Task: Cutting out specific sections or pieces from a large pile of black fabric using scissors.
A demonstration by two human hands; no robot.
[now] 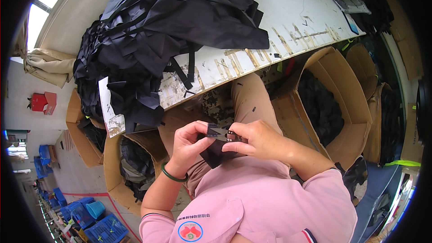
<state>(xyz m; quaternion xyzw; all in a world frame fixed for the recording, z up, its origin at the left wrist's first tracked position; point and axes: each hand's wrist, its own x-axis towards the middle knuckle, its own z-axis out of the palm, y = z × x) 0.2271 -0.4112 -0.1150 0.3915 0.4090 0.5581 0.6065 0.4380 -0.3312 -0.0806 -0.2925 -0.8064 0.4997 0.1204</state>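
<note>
Above my lap, my left hand (183, 147) pinches the edge of a dark fabric piece (212, 154) between thumb and fingers. The rest of that piece hangs down toward my lap. My right hand (258, 140) is closed around a small pair of thread snips (220, 134). Their metal blades point left and reach the fabric edge at my left fingertips. Whether the blades touch the cloth I cannot tell. On my left wrist sits a dark green bangle (173, 174).
A large heap of black fabric pieces (180, 15) covers the left of the white table (297, 0) and hangs over its edge. Cardboard boxes of dark cloth stand on my right (348, 94) and left (112, 177). Blue crates (108, 229) lie farther off at left.
</note>
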